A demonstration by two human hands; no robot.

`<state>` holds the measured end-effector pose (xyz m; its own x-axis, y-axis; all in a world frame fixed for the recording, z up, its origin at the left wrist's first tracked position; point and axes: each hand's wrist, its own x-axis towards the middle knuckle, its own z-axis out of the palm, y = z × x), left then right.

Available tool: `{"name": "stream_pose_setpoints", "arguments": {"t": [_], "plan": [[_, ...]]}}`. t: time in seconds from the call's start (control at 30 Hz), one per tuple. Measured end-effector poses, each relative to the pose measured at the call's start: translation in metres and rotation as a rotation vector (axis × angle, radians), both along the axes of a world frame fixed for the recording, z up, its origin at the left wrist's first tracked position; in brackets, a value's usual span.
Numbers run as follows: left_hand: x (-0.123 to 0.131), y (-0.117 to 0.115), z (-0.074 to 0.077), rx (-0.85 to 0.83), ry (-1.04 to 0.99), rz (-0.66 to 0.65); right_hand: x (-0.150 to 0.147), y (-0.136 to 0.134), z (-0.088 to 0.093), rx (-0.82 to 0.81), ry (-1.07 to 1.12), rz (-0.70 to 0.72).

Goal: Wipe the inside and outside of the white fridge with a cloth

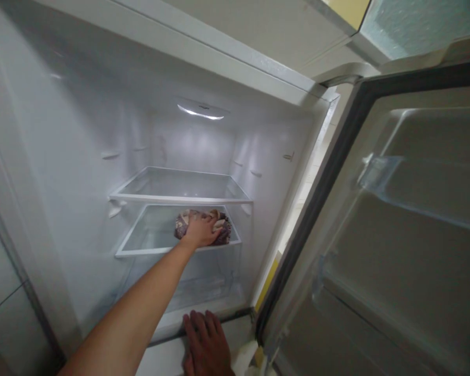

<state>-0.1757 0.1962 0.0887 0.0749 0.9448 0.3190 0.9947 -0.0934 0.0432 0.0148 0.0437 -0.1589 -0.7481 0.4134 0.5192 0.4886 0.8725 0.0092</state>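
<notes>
My left hand [201,230] reaches deep into a fridge and presses on a bunched, patterned cloth [224,235], brown-purple and cream. Its fingers bend over the cloth, and their tips are partly hidden in the folds. Under the cloth is the lower glass shelf [144,232] with a white rim, the cloth lying toward its right side. My right hand [207,342] rests with outstretched fingers on the fridge's front bottom edge, holding nothing.
An upper glass shelf [180,198] sits just above my left hand. Below is a clear drawer [215,277]. The fridge door [407,250] stands open at right, with clear door bins [382,172]. A lamp [200,112] glows at the top.
</notes>
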Motion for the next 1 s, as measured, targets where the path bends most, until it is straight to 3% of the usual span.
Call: {"name": "stream_pose_setpoints", "arguments": {"t": [0.1, 0.17, 0.33, 0.43, 0.57, 0.73, 0.87, 1.0], "plan": [[0.017, 0.004, -0.004, -0.002, -0.008, -0.162, 0.001, -0.003, 0.004, -0.046, -0.04, -0.008], [-0.001, 0.004, -0.002, -0.007, -0.019, -0.152, 0.001, -0.004, 0.003, -0.052, -0.03, -0.022], [-0.087, 0.014, 0.004, 0.017, -0.064, 0.222, -0.005, 0.003, -0.016, 0.05, 0.079, -0.024], [-0.106, 0.031, 0.004, -0.012, -0.059, 0.382, -0.01, 0.01, -0.029, 0.152, 0.156, -0.017], [-0.079, 0.06, 0.003, -0.009, -0.075, 0.328, -0.011, 0.014, -0.041, 0.189, 0.162, -0.015], [-0.017, 0.074, -0.004, 0.016, -0.061, 0.094, -0.008, 0.012, -0.043, 0.127, 0.067, -0.026], [0.014, 0.052, -0.011, 0.051, -0.035, -0.067, -0.005, 0.005, -0.025, 0.101, 0.075, -0.024], [0.008, 0.01, -0.013, 0.081, -0.01, -0.163, 0.0, -0.002, -0.003, 0.036, 0.019, -0.032]]}}
